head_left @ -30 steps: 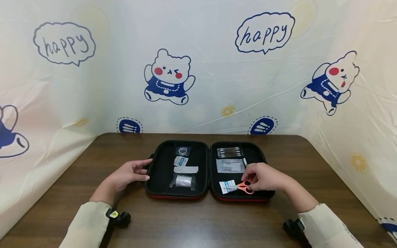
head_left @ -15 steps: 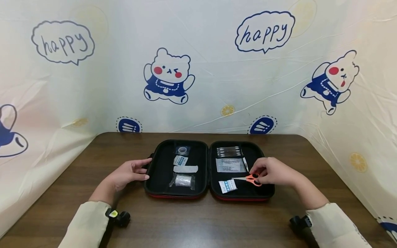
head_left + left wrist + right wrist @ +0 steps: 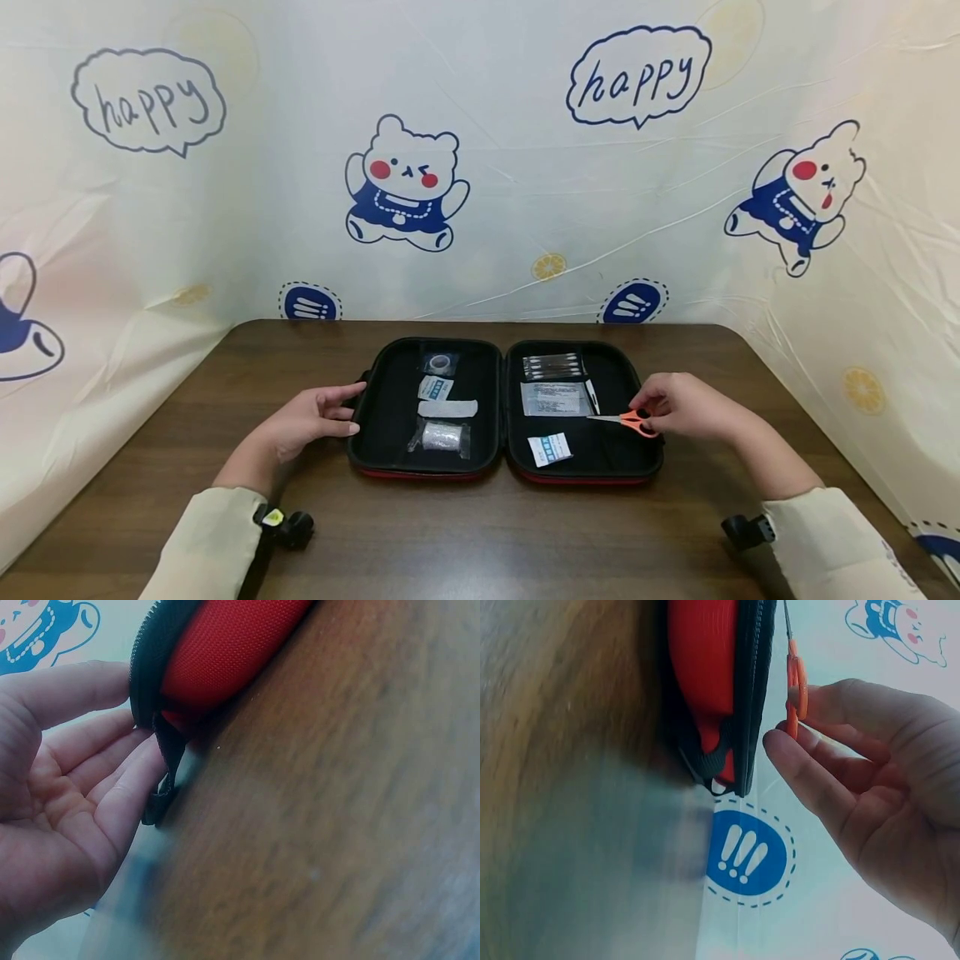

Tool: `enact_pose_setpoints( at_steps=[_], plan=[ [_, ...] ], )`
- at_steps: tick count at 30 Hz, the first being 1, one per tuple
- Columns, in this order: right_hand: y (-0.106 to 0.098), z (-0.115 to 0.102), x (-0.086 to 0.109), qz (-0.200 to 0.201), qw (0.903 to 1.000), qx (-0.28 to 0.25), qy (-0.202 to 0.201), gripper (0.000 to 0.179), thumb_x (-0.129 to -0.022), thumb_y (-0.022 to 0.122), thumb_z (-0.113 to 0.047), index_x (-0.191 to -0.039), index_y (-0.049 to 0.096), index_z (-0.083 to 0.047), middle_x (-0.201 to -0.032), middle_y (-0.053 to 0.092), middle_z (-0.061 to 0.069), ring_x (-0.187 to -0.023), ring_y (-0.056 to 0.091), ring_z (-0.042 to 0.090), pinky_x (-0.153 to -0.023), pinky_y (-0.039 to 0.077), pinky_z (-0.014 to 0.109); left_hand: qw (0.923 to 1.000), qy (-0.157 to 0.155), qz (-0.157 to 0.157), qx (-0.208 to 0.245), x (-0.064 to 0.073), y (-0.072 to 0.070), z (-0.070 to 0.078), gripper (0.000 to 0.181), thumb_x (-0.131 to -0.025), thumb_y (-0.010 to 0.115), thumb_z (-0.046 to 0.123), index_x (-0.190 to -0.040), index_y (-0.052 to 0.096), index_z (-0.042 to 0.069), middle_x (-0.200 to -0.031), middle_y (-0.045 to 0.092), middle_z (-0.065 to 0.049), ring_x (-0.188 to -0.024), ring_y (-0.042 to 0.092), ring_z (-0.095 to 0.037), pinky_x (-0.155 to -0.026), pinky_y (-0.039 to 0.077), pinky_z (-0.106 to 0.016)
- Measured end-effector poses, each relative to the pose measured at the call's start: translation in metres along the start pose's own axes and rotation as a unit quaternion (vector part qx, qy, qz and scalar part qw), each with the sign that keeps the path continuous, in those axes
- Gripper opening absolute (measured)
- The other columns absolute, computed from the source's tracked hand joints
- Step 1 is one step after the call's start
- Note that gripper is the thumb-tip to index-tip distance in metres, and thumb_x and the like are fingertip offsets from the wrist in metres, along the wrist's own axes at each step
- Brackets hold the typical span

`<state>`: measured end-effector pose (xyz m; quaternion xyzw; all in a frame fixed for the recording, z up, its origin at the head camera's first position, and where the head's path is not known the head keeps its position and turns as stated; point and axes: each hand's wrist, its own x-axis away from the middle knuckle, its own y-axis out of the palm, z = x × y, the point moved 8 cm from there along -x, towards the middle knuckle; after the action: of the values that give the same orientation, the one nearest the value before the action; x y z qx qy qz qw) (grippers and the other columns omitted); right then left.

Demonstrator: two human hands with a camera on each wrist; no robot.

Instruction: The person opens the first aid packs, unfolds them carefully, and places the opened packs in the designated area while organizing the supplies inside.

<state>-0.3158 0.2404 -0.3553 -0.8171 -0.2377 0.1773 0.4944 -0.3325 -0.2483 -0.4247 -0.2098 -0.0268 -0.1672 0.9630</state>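
Scissors [image 3: 635, 422] with orange handles are pinched by my right hand [image 3: 693, 406], their blades pointing left over the right half of an unfolded black-lined case [image 3: 630, 462]. In the right wrist view, the scissors [image 3: 796, 686] are held by the handles above the case's zipped rim. At the case's left side, my left hand [image 3: 307, 422] touches the edge with its fingertips. The left wrist view has those fingers fairly straight against the zipper edge [image 3: 144, 667], beside a black strap [image 3: 171, 757].
The right half holds a cotton swab pack [image 3: 553, 367], a clear packet [image 3: 557, 399], tweezers-like white item [image 3: 592, 397] and a blue-white sachet [image 3: 550, 450]. On the left lie a tape roll [image 3: 439, 364], another sachet [image 3: 435, 388], a white strip [image 3: 447, 409] and wrapped bandage [image 3: 441, 436].
My right hand has lifted the scissors off the blue-white sachet and carried them right and slightly away, toward the case's right edge. The left hand has stayed at the left edge.
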Motion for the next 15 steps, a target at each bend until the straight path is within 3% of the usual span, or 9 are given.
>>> enact_pose_setpoints(
  at_steps=[9,15],
  plan=[
    [-0.0071,0.0023,0.0016,0.009,0.9992,0.029,-0.028,0.018,-0.076,0.076,0.005,-0.092,0.073,-0.002,-0.085,0.062,0.002,-0.074,0.061,0.012,-0.066,0.057,0.028,1.0,0.004,-0.004,0.005,-0.0002,0.0001,0.0003,0.076,-0.086,0.076,0.015,-0.15,0.036,0.004,-0.151,0.033,-0.026,-0.125,0.051,-0.038,-0.102,0.044,-0.046],
    [-0.0082,-0.0006,-0.0028,0.016,0.9966,0.071,-0.038,0.018,-0.072,0.075,0.007,-0.089,0.074,-0.002,-0.08,0.061,0.001,-0.068,0.054,0.009,-0.059,0.051,0.024,1.0,0.004,-0.004,0.004,0.0003,0.0,0.0002,0.076,-0.085,0.076,0.015,-0.15,0.036,0.003,-0.151,0.033,-0.027,-0.125,0.051,-0.038,-0.103,0.042,-0.047]
  ],
)
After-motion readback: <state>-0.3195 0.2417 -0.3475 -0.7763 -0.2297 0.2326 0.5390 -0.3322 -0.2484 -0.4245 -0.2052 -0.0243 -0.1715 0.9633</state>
